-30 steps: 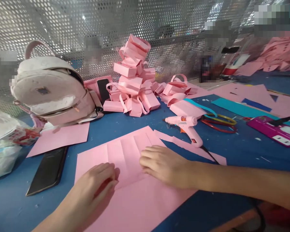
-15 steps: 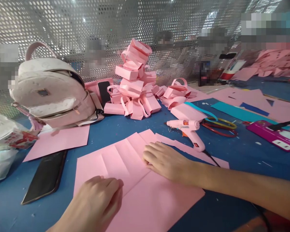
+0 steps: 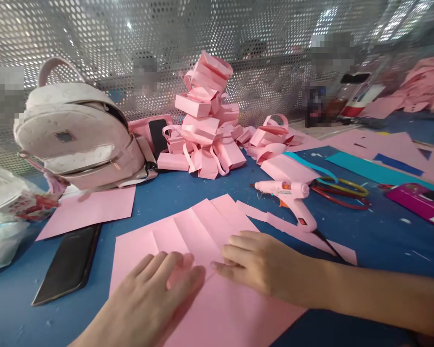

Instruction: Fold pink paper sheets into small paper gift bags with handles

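As the left hand point(image 3: 155, 284) and right hand point(image 3: 264, 262) lie over the creased paper point(image 3: 222, 303), thumbs parted from fingers, uneven pressure could skew its folds.

I'm in some kind of papercraft workspace; can't tell if it's a workshop or a classroom. Evidence: blue worktable point(image 3: 159, 198) flecked with scraps, hot-glue gun point(image 3: 292, 193), magenta power strip point(image 3: 417, 202), creased pink sheet point(image 3: 202, 224) in front of me, teal strip point(image 3: 376, 169), heap of folded pink paper baskets point(image 3: 200, 126). Perforated metal screen point(image 3: 97, 29) behind. Backpack point(image 3: 83, 137) and black phone point(image 3: 67, 265) share my table, so not a strictly tools-only station.
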`<state>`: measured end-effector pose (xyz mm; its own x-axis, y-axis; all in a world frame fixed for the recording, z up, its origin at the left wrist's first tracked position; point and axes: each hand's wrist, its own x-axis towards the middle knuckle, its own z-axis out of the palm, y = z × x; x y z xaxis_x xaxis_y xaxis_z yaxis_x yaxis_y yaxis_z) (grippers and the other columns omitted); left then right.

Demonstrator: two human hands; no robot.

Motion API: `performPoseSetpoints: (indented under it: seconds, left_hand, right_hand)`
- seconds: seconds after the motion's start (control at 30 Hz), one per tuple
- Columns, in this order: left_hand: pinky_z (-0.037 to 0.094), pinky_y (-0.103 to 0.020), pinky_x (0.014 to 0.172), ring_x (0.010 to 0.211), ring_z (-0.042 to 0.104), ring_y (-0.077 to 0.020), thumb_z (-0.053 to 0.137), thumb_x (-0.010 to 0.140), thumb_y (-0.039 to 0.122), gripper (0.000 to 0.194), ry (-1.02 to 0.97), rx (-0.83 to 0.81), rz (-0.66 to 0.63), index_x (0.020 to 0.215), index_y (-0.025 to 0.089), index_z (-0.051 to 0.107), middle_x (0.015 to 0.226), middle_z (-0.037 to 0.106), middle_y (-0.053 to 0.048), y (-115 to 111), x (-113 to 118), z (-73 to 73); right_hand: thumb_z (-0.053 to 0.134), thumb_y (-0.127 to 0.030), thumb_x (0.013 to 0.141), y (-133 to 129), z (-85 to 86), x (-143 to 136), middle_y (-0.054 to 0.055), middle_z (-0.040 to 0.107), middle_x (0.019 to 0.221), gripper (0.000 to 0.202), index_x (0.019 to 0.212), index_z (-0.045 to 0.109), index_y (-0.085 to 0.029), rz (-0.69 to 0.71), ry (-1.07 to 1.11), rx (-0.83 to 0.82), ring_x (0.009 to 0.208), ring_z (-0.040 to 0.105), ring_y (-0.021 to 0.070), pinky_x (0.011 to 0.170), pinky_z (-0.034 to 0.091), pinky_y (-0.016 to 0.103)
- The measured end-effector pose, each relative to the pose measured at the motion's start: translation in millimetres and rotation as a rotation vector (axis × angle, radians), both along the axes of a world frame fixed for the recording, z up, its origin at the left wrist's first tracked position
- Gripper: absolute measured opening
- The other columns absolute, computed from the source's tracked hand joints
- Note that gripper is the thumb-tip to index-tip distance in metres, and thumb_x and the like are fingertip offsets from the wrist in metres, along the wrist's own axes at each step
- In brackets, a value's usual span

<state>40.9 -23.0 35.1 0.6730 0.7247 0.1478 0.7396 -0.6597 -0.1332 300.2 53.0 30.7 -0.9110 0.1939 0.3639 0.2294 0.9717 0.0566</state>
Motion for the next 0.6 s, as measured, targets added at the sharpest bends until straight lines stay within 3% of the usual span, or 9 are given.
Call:
performPoseSetpoints:
  seconds: [0.13,0.27,0.33,0.43,0.6]
  left_hand:
    - [0.058,-0.040,0.077,0.102,0.064,-0.0284,0.054,0.084,0.007,0.068,0.036,-0.035,-0.110,0.147,0.028,0.042,0.127,0.064,-0.012,3,4,-0.9]
    - [0.059,-0.042,0.081,0.108,0.062,-0.0290,0.054,0.084,0.007,0.069,0.051,-0.051,-0.097,0.148,0.030,0.042,0.132,0.062,-0.012,4,4,-0.7]
    - [0.059,-0.041,0.081,0.108,0.062,-0.0285,0.054,0.084,0.007,0.066,0.049,-0.051,-0.097,0.146,0.030,0.045,0.132,0.062,-0.011,4,4,0.4]
    - [0.058,-0.040,0.081,0.108,0.061,-0.0282,0.053,0.086,0.009,0.061,0.048,-0.031,-0.094,0.143,0.029,0.048,0.132,0.062,-0.011,1,1,2.8]
    - [0.053,-0.041,0.088,0.117,0.057,-0.0298,0.053,0.092,0.023,0.057,0.112,-0.001,0.009,0.147,0.034,0.043,0.136,0.059,-0.009,-23,-14,0.7]
  right_hand:
    - [0.048,-0.013,0.097,-1,7.3,9,0.003,0.053,0.080,0.032,0.122,0.065,-0.022,-0.073,-0.121,-0.160,0.070,0.042,0.0180,0.061,0.027,0.032]
    - [0.058,-0.037,0.095,-2,9.6,27,0.005,0.057,0.087,0.038,0.132,0.061,-0.028,-0.198,-0.158,-0.290,0.077,0.049,0.0204,0.068,0.031,0.033]
    - [0.055,-0.043,0.097,-1,7.6,37,0.005,0.059,0.088,0.041,0.135,0.060,-0.029,-0.239,-0.154,-0.284,0.078,0.050,0.0213,0.072,0.033,0.034]
    - [0.047,-0.038,0.102,0,3.6,50,0.005,0.061,0.085,0.039,0.138,0.057,-0.028,-0.271,-0.155,-0.240,0.079,0.052,0.0226,0.076,0.035,0.037]
    - [0.036,-0.033,0.105,0,0.2,61,0.005,0.067,0.085,0.039,0.134,0.060,-0.023,-0.302,-0.141,-0.206,0.077,0.056,0.0221,0.081,0.038,0.039]
